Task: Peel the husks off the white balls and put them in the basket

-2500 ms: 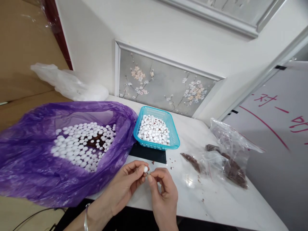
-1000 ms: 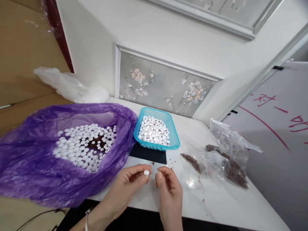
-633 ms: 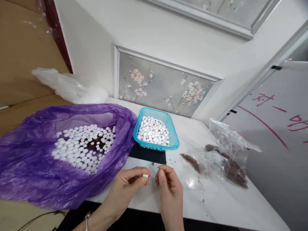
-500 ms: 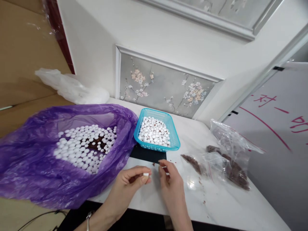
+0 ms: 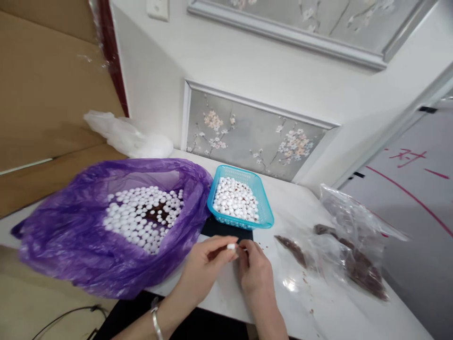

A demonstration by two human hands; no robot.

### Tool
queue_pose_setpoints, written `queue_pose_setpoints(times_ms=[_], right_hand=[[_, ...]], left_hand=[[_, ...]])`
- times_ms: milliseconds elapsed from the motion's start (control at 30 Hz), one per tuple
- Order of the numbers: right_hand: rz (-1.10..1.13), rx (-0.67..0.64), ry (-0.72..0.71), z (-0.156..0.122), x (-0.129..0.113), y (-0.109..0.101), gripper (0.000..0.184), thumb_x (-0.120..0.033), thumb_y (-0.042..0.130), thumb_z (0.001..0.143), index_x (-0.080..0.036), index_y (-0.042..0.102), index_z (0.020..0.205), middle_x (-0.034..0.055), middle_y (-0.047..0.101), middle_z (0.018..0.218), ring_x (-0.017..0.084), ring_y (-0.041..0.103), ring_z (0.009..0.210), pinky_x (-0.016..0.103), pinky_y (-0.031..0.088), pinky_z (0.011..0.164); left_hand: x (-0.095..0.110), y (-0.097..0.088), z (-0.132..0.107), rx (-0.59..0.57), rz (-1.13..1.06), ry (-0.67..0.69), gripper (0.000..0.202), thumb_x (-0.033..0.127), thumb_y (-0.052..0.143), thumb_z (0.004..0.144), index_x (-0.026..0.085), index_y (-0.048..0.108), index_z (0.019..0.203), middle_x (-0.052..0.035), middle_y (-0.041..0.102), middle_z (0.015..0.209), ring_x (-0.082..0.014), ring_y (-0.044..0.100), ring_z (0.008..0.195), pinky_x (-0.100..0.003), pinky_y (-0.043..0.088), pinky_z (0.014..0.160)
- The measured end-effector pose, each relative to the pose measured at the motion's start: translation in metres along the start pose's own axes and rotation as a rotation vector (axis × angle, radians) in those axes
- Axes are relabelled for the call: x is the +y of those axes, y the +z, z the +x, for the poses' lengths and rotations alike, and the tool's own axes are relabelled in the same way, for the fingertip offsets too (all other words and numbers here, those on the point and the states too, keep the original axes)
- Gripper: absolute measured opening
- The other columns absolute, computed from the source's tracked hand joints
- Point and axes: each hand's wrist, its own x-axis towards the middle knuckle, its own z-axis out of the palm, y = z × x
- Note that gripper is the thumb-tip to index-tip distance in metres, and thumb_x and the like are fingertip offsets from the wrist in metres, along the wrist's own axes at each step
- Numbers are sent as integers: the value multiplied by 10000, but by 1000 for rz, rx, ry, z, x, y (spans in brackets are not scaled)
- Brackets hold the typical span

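My left hand (image 5: 207, 264) is closed, pinching a small white round piece (image 5: 231, 246) between thumb and fingertips. Right beside it, my right hand (image 5: 257, 271) has its fingers pinched together against the piece's right side; whatever is in them is too small or hidden to make out. Beyond my hands stands a blue plastic basket (image 5: 268, 200) holding many white pieces (image 5: 235, 198) with brown bits among them. To the left, an open purple plastic bag (image 5: 83, 236) holds more white pieces (image 5: 129, 219) and a dark brown patch.
Clear zip bags (image 5: 364, 215) with brown material (image 5: 366, 269) lie at the right. A black flat item (image 5: 212, 227) sits under the basket's front. Brown crumbs dot the white table (image 5: 329, 307). A white plastic bag (image 5: 141, 141) rests by the wall, and a whiteboard (image 5: 417, 212) stands right.
My two hands have come together, with the right fingertips now at the white piece in my left hand. The view has shifted slightly, so everything appears further right.
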Motion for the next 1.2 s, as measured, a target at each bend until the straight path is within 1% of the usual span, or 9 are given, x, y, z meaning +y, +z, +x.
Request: queue_pose_setpoints(times_ms=[133, 300, 400, 567, 667, 867, 967, 1067, 1200], right_hand=[[63, 35, -26, -10, 8, 3, 244, -299, 389, 881, -181, 593, 943, 75, 676, 805, 226, 642, 684, 325, 468, 620], [130, 70, -37, -14, 12, 4, 242, -325, 437, 875, -209, 648, 899, 74, 688, 913, 230, 649, 769, 343, 495, 705], [196, 66, -19, -13, 12, 2, 204, -346, 502, 848, -231, 664, 799, 46, 681, 858, 202, 639, 710, 301, 506, 653], [237, 51, 23, -11, 5, -5, 188, -364, 536, 824, -241, 666, 766, 30, 670, 829, 182, 625, 671, 280, 501, 635], [224, 57, 66, -11, 3, -6, 190, -385, 540, 804, -253, 667, 753, 16, 670, 799, 182, 616, 652, 283, 498, 626], [271, 47, 73, -9, 11, -2, 175, -373, 569, 768, -241, 669, 710, 27, 670, 775, 186, 625, 629, 283, 506, 589], [322, 67, 45, -9, 10, 0, 170, -359, 582, 769, -235, 691, 726, 53, 678, 846, 213, 641, 735, 315, 515, 687], [412, 60, 66, -10, 3, -3, 150, -354, 624, 763, -234, 712, 749, 63, 679, 903, 227, 639, 804, 345, 509, 758], [798, -15, 236, -11, -7, -12, 197, -382, 687, 732, -191, 698, 781, 64, 687, 822, 231, 667, 772, 360, 547, 720]], left_hand=[[29, 8, 35, 32, 372, 318, 319, 123, 503, 834, 188, 684, 1088, -73, 716, 1069, -202, 641, 982, -307, 493, 893], [50, -6, 56, 5, 577, 345, 509, 95, 558, 782, 188, 551, 1283, -87, 574, 1330, -225, 486, 1241, -315, 369, 1044], [54, -42, 48, 17, 697, 300, 392, 161, 546, 807, 210, 637, 1186, -66, 634, 1259, -241, 538, 1186, -335, 365, 1036], [54, -124, 48, 53, 905, 162, 307, 207, 483, 816, 172, 740, 980, -98, 752, 992, -299, 666, 921, -387, 461, 854], [45, -150, 56, 35, 1000, 120, 295, 151, 491, 775, 175, 757, 902, -113, 759, 947, -308, 670, 889, -396, 447, 838], [18, -149, 61, -51, 1068, 94, 140, 140, 592, 751, 182, 722, 779, -73, 746, 836, -228, 656, 841, -358, 455, 815], [12, -148, 61, -35, 1070, 93, 134, 171, 572, 785, 155, 705, 769, -73, 732, 830, -229, 647, 838, -374, 451, 821], [18, -150, 59, -8, 1044, 104, 186, 137, 546, 754, 179, 727, 755, -92, 743, 823, -266, 649, 836, -365, 436, 829], [37, -137, 46, 37, 927, 136, 219, 251, 534, 814, 209, 716, 929, -84, 731, 969, -267, 633, 897, -370, 443, 841]])
